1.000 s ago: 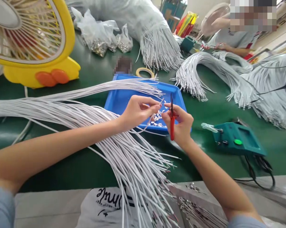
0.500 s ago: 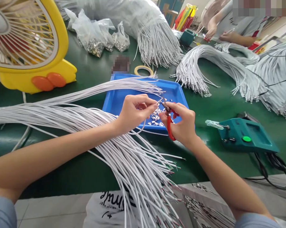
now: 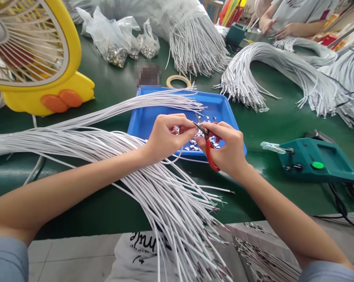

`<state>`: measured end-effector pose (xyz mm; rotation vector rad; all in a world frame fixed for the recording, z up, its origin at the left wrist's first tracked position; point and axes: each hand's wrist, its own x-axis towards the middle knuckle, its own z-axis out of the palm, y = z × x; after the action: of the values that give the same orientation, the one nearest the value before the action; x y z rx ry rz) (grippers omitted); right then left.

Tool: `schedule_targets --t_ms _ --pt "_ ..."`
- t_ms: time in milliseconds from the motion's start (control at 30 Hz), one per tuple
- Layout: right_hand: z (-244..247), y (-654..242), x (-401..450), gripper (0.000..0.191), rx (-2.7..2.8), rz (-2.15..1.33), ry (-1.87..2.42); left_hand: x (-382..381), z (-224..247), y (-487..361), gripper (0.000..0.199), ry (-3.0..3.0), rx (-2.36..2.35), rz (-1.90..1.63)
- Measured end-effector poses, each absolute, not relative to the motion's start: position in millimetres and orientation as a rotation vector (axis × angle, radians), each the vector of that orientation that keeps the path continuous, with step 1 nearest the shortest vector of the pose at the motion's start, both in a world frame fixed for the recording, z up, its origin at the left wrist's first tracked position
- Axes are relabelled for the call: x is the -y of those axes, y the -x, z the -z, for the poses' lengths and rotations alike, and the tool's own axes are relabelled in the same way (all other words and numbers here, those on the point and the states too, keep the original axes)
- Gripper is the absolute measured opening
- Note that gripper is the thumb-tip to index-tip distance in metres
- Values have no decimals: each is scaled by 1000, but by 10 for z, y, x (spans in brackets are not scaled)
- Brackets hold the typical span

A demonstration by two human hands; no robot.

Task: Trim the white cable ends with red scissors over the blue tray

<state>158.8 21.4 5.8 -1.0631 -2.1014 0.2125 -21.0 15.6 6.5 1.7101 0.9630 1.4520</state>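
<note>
My left hand (image 3: 171, 135) pinches a white cable (image 3: 178, 156) near its end, above the blue tray (image 3: 144, 121). The cable loops down below my fingers. Red-handled scissors (image 3: 211, 154) are gripped in my right hand (image 3: 228, 147), their blades partly apart and close to my left fingertips. The cable's tip is mostly hidden by fingers and blades. Small silvery scraps (image 3: 191, 147) lie in the tray beneath my hands. A thin bundle of white cables (image 3: 130, 101) rests with its ends over the tray. Under my left forearm a larger cable bundle (image 3: 171, 203) hangs over the table's edge.
A yellow fan (image 3: 74, 51) stands at the left. Plastic bags of small metal parts (image 3: 116, 53) and a tape roll (image 3: 178, 81) lie behind the tray. A green device (image 3: 320, 160) sits at right, with cable bundles (image 3: 265, 58) behind. Another person's hands (image 3: 268, 25) show farther back.
The view has shifted slightly, so the green device appears farther right. Both hands remain close together over the tray, and the scissors' blades have turned a little toward my left fingertips.
</note>
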Motion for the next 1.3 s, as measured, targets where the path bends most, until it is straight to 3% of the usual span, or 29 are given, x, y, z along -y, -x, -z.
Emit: schedule_targets --t_ms 800,967,1133,1300 --pt "-52 -1606 -253 28 2122 -326 1176 -187 -32 207 5 -1678 -902 -1482" --pt "35 -1685 -458 25 1918 -550 1373 -248 -48 209 14 -1232 -947 -1529" --pt "-85 -1647 -435 25 1651 -839 1210 -229 -61 202 24 -1242 -831 -1409" --pt "-186 -1601 -311 29 1566 -946 1036 -211 -51 182 15 -1271 -653 -1193"
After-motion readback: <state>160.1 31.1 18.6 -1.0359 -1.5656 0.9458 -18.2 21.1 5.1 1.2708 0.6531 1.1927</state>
